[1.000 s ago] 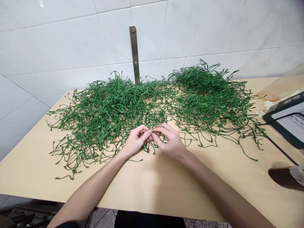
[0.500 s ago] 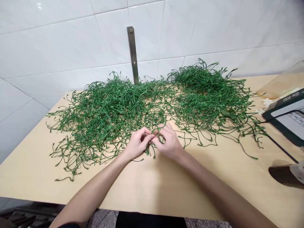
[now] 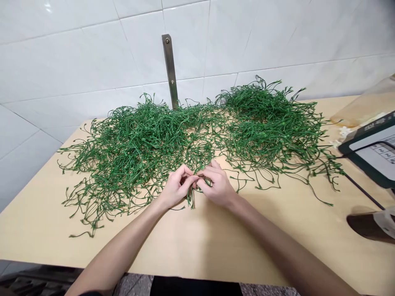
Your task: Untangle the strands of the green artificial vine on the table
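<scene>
My left hand (image 3: 178,185) and my right hand (image 3: 217,183) meet near the front of the green heap, fingertips pinched close together. Between them is a thin, bendy green stem (image 3: 189,198), its ends dangling below the fingers. It looks like a plastic flower stem; the part inside the fingers is hidden. Beyond my left hand spreads a tangled heap of the same green stems (image 3: 135,144), with small forked tips. A second, thicker heap of stems (image 3: 265,123) lies behind and to the right of my right hand.
The heaps lie on a light wooden table (image 3: 234,255) against a white tiled wall (image 3: 262,37). A metal bracket (image 3: 170,70) is fixed to the wall. At the right are a dark green-edged box (image 3: 370,156), a black cable (image 3: 364,190) and a dark brown cup (image 3: 365,226).
My fingers have shifted slightly, with the right fingers more folded. The dangling stem ends have moved closer together under my left fingertips. The whole view has slid a little.
</scene>
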`<state>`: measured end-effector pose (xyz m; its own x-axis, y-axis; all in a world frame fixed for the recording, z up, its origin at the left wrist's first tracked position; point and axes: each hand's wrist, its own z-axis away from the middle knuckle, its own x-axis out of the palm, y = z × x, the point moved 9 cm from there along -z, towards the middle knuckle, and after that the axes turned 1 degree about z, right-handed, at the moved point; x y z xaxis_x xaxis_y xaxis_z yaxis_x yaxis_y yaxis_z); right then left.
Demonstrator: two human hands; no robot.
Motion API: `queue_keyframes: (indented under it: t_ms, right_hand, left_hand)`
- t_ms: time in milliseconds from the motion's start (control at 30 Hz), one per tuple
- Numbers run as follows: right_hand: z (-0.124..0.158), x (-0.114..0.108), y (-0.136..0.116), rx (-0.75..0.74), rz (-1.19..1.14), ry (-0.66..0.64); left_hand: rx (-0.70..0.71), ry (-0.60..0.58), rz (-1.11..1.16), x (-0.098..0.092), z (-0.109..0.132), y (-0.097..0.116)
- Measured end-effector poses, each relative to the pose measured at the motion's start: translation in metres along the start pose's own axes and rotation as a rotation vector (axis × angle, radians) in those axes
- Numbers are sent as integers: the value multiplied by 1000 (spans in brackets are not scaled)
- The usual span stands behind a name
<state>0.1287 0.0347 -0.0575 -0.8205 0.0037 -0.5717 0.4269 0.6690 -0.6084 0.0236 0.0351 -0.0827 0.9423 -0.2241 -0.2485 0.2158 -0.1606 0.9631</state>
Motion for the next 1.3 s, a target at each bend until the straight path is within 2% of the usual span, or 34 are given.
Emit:
queue_keyframes:
  t_ms: [200,433,733,833,933,1100,1300]
  right_hand:
    - [0,-2,-6,-92,-83,67]
    - [2,-5,-18,-239,-64,112]
    - [3,2,-15,-241,18,4]
    - [3,-1,-15,-235,66,24]
    - [4,-5,-21,-288,109,61]
    - [5,-4,-30,-394,126,21]
    - [6,-2,-28,-416,114,-7]
  left_hand:
    - [-45,-11,76,1,-1,-4]
    - [-48,-63,107,4,0,-4]
    - [-75,-53,170,1,0,-3]
    - [-76,-51,181,0,-2,-2]
    - [-88,-67,167,1,-1,-2]
    - [-108,-100,196,2,1,-4]
    - [-117,-134,244,3,0,-6]
